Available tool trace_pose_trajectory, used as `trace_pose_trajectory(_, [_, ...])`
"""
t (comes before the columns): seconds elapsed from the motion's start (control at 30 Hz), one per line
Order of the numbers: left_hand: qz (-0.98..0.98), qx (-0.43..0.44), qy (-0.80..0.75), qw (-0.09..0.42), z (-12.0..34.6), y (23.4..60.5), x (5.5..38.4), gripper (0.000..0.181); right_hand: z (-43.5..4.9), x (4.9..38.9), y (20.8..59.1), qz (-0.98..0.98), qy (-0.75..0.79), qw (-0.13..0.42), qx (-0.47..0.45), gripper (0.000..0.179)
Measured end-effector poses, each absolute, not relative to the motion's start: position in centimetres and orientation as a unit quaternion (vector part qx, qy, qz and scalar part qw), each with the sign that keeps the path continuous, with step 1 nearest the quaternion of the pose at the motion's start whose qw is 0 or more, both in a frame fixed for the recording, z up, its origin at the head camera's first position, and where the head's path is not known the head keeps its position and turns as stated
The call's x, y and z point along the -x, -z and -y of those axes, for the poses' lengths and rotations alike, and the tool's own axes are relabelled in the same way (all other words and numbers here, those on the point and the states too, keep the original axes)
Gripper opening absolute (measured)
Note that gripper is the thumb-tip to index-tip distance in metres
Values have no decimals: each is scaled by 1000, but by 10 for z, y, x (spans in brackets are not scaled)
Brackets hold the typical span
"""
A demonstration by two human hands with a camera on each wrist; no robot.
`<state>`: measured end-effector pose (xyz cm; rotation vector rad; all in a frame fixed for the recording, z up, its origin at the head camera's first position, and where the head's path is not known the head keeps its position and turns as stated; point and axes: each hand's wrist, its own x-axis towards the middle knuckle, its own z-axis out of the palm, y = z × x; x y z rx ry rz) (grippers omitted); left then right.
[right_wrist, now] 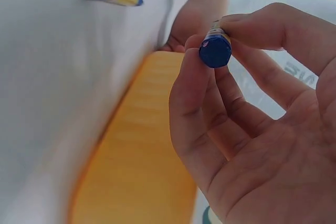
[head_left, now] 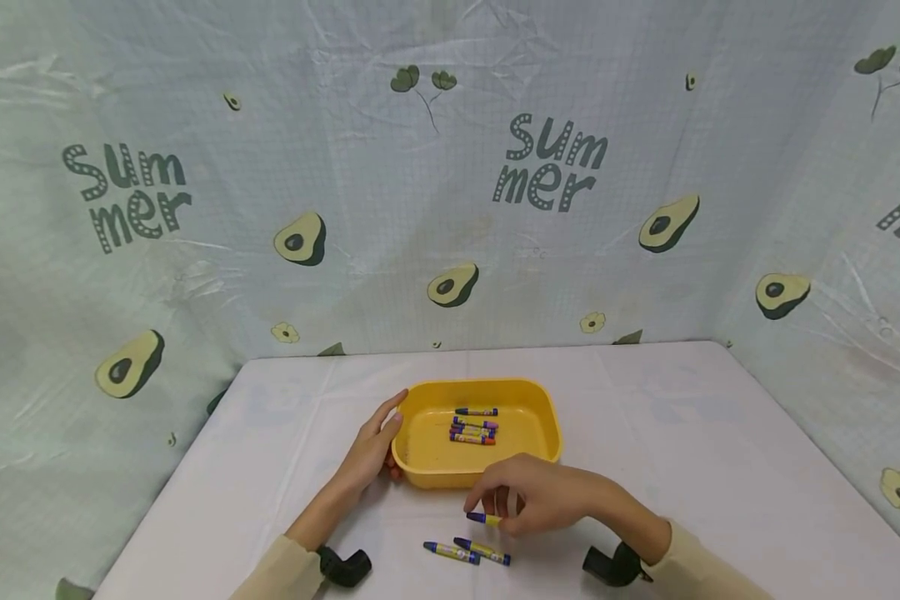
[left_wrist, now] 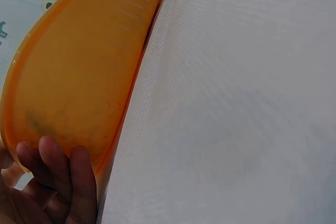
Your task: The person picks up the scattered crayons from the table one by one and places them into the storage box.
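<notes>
My right hand (head_left: 543, 493) pinches a crayon (head_left: 483, 518) with a yellow wrapper and dark blue tip between thumb and fingers, just off the front edge of a yellow plastic tray (head_left: 438, 481). Its blue end faces the camera in the right wrist view. At the tray's left side, my left hand (head_left: 367, 450) holds the rim, with fingers (left_wrist: 55, 166) against the outer wall. Several crayons (head_left: 473, 429) lie inside the tray, most grouped close together. Two more crayons, a left one (head_left: 452, 552) and a right one (head_left: 482, 551), lie on the table in front.
A white cloth covers the table (head_left: 645, 417). Behind it hangs a pale curtain (head_left: 375, 167) printed with avocados and lettering. Each wrist wears a black device, one on the left wrist (head_left: 345, 568) and one on the right wrist (head_left: 613, 567).
</notes>
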<state>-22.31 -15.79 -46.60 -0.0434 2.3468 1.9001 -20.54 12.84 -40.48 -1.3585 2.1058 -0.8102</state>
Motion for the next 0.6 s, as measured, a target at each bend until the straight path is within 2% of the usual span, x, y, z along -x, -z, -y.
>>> trace_pose_trajectory(0.6, [-772, 16, -633, 58, 156, 464, 223, 38, -120, 233, 353, -810, 240, 198, 497, 36])
